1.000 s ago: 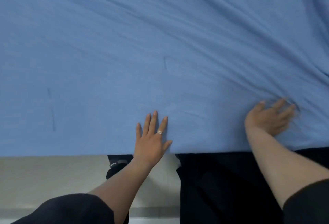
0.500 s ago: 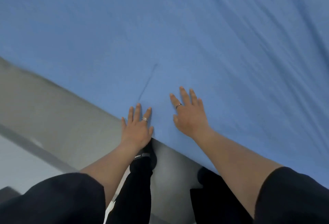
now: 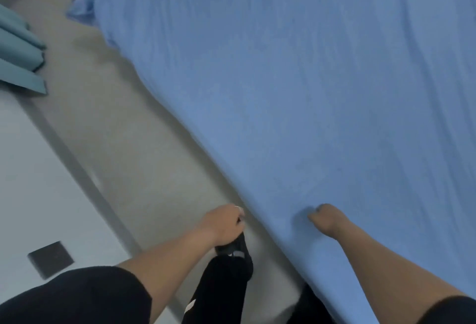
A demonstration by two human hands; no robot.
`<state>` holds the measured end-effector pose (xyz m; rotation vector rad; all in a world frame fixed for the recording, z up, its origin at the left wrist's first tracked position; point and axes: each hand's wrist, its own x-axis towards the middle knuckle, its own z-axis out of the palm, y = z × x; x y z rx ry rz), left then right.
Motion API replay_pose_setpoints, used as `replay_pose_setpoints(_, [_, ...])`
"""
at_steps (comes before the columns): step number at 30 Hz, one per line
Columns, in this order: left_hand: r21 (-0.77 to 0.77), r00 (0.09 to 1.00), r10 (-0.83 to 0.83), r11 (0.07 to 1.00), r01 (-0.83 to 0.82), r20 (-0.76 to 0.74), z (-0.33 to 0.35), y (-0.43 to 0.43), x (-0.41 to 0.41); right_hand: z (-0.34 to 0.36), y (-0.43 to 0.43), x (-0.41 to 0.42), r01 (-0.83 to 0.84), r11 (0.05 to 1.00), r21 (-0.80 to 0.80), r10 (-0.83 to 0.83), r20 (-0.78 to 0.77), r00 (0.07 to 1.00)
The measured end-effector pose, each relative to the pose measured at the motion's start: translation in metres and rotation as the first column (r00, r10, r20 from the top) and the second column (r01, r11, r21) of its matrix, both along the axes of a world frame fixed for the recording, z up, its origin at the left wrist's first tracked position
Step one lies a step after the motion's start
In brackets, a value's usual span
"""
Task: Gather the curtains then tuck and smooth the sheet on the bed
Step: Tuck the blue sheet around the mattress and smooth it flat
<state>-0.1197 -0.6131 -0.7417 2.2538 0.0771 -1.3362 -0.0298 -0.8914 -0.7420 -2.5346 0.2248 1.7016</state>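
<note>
The blue sheet (image 3: 296, 91) covers the bed and fills most of the view, with faint long creases. Its side edge runs diagonally from upper left to lower right. My left hand (image 3: 224, 223) is at that edge, off the side of the bed, fingers curled and seemingly gripping the hanging edge; blur hides the fingertips. My right hand (image 3: 324, 218) lies on top of the sheet just inside the edge, fingers curled into the cloth, with a small pucker at the fingertips. Teal curtains (image 3: 18, 53) hang gathered at the far left.
A grey floor strip (image 3: 116, 130) runs along the bed, with lighter floor beyond it and a dark square (image 3: 51, 259) at lower left. My black trouser leg and shoe (image 3: 231, 254) stand by the bed. The sheet bunches at the far corner (image 3: 85, 6).
Both hands went from lying flat with spread fingers on the sheet to curled at its side edge. The view swung left, and the curtains and far corner now show.
</note>
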Motion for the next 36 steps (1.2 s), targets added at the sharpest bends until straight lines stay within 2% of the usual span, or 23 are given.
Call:
replay_pose_setpoints(3, [0.071, 0.989, 0.146, 0.987, -0.146, 0.008, 0.017, 0.075, 0.019, 0.017, 0.072, 0.033, 0.022, 0.993, 0.118, -0.029, 0.059, 0.998])
replay_pose_setpoints(7, [0.108, 0.921, 0.380, 0.915, -0.388, 0.090, 0.042, 0.161, 0.038, 0.042, 0.176, 0.071, 0.034, 0.962, 0.271, -0.057, 0.078, 0.995])
replay_pose_setpoints(10, [0.050, 0.796, 0.590, 0.798, -0.600, 0.140, 0.059, 0.207, 0.045, 0.059, 0.247, 0.095, 0.001, 0.943, 0.332, -0.028, 0.078, 0.997])
replay_pose_setpoints(14, [-0.017, 0.631, 0.751, 0.646, -0.763, 0.196, 0.065, 0.249, 0.056, 0.073, 0.325, 0.128, -0.081, 0.927, 0.365, 0.052, 0.088, 0.995])
replay_pose_setpoints(18, [-0.047, 0.572, 0.800, 0.588, -0.808, 0.182, 0.056, 0.284, 0.082, 0.063, 0.397, 0.174, -0.151, 0.910, 0.386, 0.104, 0.140, 0.985])
replay_pose_setpoints(24, [-0.080, 0.446, 0.872, 0.469, -0.880, 0.202, 0.001, 0.358, 0.164, 0.011, 0.511, 0.265, -0.252, 0.888, 0.386, 0.167, 0.239, 0.957])
replay_pose_setpoints(30, [-0.039, 0.383, 0.890, 0.404, -0.914, 0.247, -0.037, 0.442, 0.259, -0.016, 0.582, 0.340, -0.270, 0.892, 0.362, 0.137, 0.353, 0.925])
replay_pose_setpoints(33, [-0.076, 0.349, 0.888, 0.387, -0.919, 0.301, -0.040, 0.478, 0.303, -0.013, 0.609, 0.368, -0.322, 0.886, 0.334, 0.159, 0.434, 0.887])
replay_pose_setpoints(35, [-0.130, 0.296, 0.885, 0.362, -0.923, 0.360, -0.044, 0.503, 0.335, -0.015, 0.629, 0.387, -0.382, 0.861, 0.337, 0.181, 0.497, 0.848])
replay_pose_setpoints(36, [-0.170, 0.233, 0.896, 0.315, -0.934, 0.378, -0.045, 0.515, 0.350, -0.013, 0.638, 0.396, -0.417, 0.844, 0.338, 0.199, 0.525, 0.827])
